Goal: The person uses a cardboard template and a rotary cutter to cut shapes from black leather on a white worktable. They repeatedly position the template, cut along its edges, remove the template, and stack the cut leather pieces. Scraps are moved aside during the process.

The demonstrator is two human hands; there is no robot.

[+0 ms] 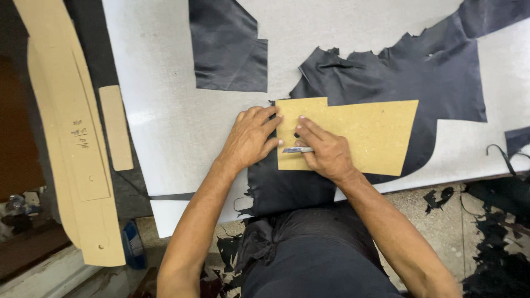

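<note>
A pale grey bench carries a ragged-edged sheet of dark leather, with a cleanly cut dark panel lying apart from it toward the far side. Long cardboard patterns lean at the bench's left end, and dark offcuts litter the floor at right. A tan cardboard template, notched at its upper left corner, lies flat on the leather. The left hand is spread, fingers apart, pressing down the template's left edge. The right hand is closed around a small metal-bladed knife, its tip at the template's left margin, index finger stretched along the card. The work appears to be at the cutting stage, the blade tracing the template's outline; a steady hold on the card and a blade kept tight to its edge seem called for.
</note>
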